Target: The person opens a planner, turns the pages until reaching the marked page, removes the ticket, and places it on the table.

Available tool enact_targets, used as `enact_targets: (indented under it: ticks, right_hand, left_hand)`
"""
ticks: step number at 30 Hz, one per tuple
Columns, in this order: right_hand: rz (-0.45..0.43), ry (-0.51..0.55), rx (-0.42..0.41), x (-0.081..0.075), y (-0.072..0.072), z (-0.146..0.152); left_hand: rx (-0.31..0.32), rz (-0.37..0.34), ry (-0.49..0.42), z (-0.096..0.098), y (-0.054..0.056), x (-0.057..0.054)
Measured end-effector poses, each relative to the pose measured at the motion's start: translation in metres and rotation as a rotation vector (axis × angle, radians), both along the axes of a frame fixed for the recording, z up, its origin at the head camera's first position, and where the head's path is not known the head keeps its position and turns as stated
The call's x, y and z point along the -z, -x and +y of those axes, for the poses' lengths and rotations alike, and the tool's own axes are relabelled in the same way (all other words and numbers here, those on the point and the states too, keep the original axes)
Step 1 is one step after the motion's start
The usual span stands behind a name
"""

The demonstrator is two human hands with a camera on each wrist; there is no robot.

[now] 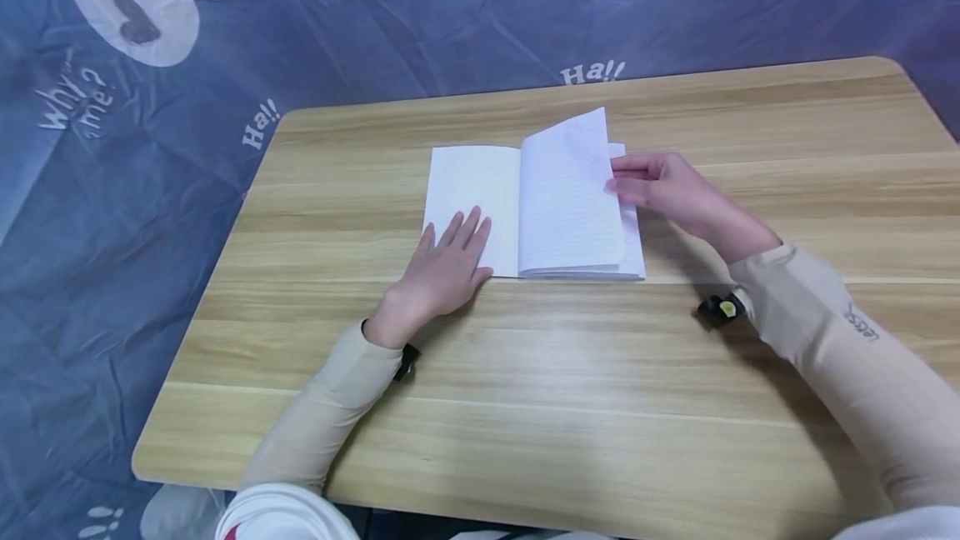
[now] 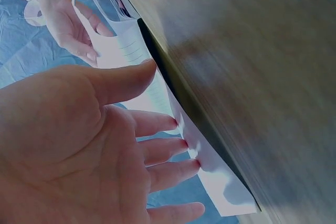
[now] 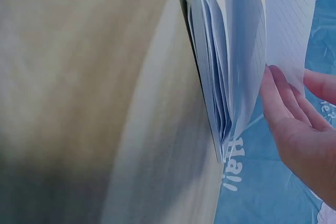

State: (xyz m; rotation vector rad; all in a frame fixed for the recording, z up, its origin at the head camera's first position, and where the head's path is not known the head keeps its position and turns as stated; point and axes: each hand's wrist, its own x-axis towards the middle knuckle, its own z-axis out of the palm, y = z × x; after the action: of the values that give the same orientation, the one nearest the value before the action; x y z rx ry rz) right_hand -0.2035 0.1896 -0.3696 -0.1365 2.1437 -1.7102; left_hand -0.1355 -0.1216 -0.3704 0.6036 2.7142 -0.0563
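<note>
An open notebook lies on the wooden table, its left page blank in the head view. My left hand rests on the lower part of that page with the fingers straight and spread. On the other side, a ruled page is raised at its outer edge, and my right hand pinches it there between thumb and fingers. Seen from the right wrist, several loose pages fan out beneath the lifted one. The left wrist view shows the left fingertips touching the paper.
The notebook sits toward the back of the light wooden table. A blue printed cloth hangs behind the table and along its left side. Small black devices are worn at both wrists. Something round and white shows at the near left edge.
</note>
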Motion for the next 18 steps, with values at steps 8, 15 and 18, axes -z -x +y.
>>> enact_targets:
  ticks: [8, 15, 18]
  right_hand:
    - [-0.008, 0.060, -0.005, -0.004, -0.006, -0.002]
    - [0.001, 0.242, -0.006, -0.010, -0.006, -0.012]
    - [0.010, 0.337, -0.026, -0.011, -0.006, -0.019]
  left_hand:
    - [0.007, 0.006, -0.009, -0.002, 0.001, 0.001]
    - [-0.002, 0.007, -0.031, -0.005, 0.001, -0.001]
    - [-0.018, 0.004, -0.038, -0.008, 0.003, -0.003]
